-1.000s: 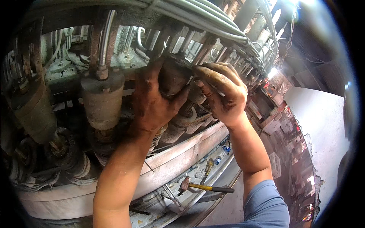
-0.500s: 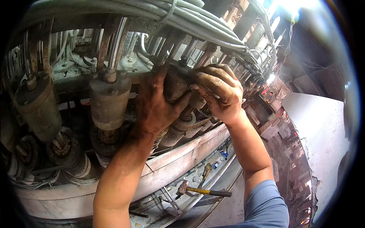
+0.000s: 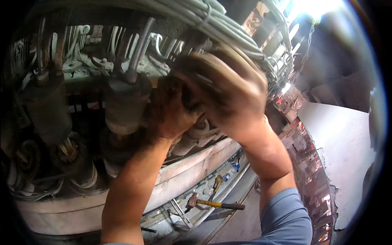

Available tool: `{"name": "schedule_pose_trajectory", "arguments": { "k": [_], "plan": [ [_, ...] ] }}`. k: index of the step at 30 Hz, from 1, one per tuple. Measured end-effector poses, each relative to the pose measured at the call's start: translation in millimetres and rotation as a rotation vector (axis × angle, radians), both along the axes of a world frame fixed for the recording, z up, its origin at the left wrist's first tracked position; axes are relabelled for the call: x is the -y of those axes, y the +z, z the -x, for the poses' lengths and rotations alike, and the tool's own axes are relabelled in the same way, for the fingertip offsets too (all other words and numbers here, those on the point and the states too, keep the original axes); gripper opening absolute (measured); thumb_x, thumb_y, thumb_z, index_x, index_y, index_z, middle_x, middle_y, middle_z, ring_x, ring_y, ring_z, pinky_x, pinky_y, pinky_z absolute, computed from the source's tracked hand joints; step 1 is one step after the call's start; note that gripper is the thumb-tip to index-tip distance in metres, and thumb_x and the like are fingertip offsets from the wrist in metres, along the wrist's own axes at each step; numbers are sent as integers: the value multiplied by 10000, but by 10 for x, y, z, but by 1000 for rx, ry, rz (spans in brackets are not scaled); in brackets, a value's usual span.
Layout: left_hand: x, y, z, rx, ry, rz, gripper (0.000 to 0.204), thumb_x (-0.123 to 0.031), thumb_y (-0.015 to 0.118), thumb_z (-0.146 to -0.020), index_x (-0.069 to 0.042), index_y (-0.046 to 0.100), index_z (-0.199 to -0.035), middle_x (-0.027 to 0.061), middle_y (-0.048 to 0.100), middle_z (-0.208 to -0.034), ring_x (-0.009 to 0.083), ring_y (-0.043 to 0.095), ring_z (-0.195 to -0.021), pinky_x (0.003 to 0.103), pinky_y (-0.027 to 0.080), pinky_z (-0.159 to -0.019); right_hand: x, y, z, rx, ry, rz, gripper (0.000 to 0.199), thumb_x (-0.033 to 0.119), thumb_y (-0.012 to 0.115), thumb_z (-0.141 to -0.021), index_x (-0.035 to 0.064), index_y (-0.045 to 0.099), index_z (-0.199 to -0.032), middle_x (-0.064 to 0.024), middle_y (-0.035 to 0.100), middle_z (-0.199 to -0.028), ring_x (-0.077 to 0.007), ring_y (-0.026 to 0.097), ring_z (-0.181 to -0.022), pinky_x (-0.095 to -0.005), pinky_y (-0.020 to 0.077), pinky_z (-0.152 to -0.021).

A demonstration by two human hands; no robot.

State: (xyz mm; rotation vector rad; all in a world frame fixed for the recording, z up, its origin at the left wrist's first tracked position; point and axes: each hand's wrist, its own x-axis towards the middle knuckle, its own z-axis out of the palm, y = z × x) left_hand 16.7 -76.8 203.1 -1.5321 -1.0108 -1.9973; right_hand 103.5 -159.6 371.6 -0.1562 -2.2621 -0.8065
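Observation:
My left hand (image 3: 171, 112) is wrapped around the side of a dark metal cylinder (image 3: 188, 98), one in a row of similar grimy units on a machine. Its fingers are in deep shadow, with the thumb along the lower right side. Over the cylinder's top reaches my right hand (image 3: 230, 83), fingers bent and smeared by motion. What the right fingertips touch, if anything, I cannot make out. Most of the cylinder is hidden behind this hand. Just left stands a neighbouring cylinder (image 3: 127, 104) with a shiny rod (image 3: 142, 45) rising from it.
Thick bundled hoses (image 3: 179, 14) run overhead. A pale curved rail (image 3: 192, 157) passes below the cylinders. On the ledge beneath lie a yellow-handled hammer (image 3: 218, 205), a second tool with a brassy head (image 3: 217, 182) and a metal bracket (image 3: 181, 214). A large pale slab (image 3: 339, 139) stands at right.
My right hand has moved up and left, from the cylinder's right side to over its top. My left hand stays at the cylinder. The view has shifted slightly.

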Motion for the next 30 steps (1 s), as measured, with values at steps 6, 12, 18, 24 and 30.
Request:
{"name": "schedule_pose_trajectory", "arguments": {
  "k": [6,12,18,24,30],
  "plan": [
    [204,88,10,99,-122,115,901,-436,877,-780,-87,410,-1467,241,575,-1252,433,616,-1106,529,533,-915,-469,-322,-597,-146,49,172,277,59,850,-762,55,783,-1031,-123,752,-987,-306,711,-903,-384,578,-769],
    [207,57,116,131,-207,207,923,-498,868,-771,-109,420,-1478,247,580,-1245,453,592,-1128,549,512,-927,-529,-292,-556,-55,74,131,314,63,836,-741,65,769,-1048,-115,748,-988,-305,713,-917,-397,580,-784],
    [25,-52,-42,-10,-37,151,810,-451,822,-821,-83,450,-1438,235,584,-1250,439,599,-1137,545,520,-927,-353,-204,-321,148,-62,-116,257,140,734,-700,67,742,-946,-86,684,-971,-260,658,-815,-364,561,-659],
    [33,49,-111,-19,-45,247,713,-463,776,-855,-69,488,-1375,243,580,-1198,415,645,-988,508,554,-815,-314,-138,293,304,-174,-285,213,196,664,-775,65,703,-937,-61,624,-918,-229,621,-843,-333,532,-631],
    [184,105,35,50,-68,50,920,-483,868,-772,-91,419,-1473,243,566,-1190,432,601,-1031,528,527,-864,-222,-33,-450,-67,145,70,336,96,854,-731,59,785,-1058,-127,747,-967,-282,721,-854,-385,589,-758]
  ]
}}
